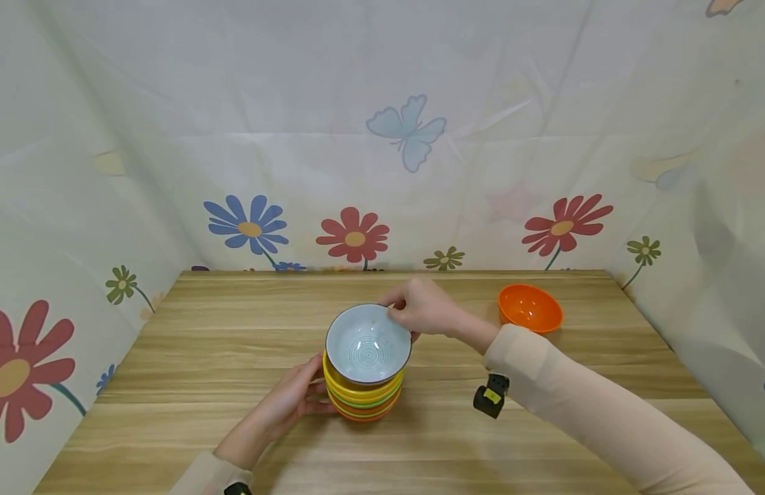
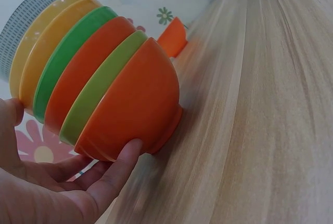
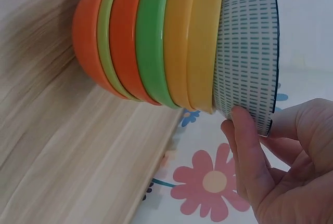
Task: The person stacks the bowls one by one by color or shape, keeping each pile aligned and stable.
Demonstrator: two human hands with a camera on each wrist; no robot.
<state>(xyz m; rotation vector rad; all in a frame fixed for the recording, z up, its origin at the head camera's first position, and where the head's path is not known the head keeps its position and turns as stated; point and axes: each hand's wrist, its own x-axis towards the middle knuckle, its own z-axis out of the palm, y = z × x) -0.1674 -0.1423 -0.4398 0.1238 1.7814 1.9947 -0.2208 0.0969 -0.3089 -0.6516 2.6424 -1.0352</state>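
Note:
A stack of nested bowls (image 1: pixel 362 405) in orange, green and yellow stands on the table, two yellow ones uppermost. My left hand (image 1: pixel 289 399) holds its left side; in the left wrist view, a fingertip (image 2: pixel 130 151) touches the lowest orange bowl (image 2: pixel 140 99) and another digit reaches a yellow rim. At the top sits a pale bowl (image 1: pixel 363 347) with a dark rim, tilted. My right hand (image 1: pixel 422 306) pinches its far right rim. Small green dashes cover the pale bowl's outside (image 3: pixel 247 52) in the right wrist view; its base is hidden.
A separate orange bowl (image 1: pixel 530 309) stands upright at the table's back right, beyond the right forearm. The wooden table (image 1: pixel 234 323) ends at the back against a white curtain (image 1: pixel 295 165) printed with flowers and a butterfly.

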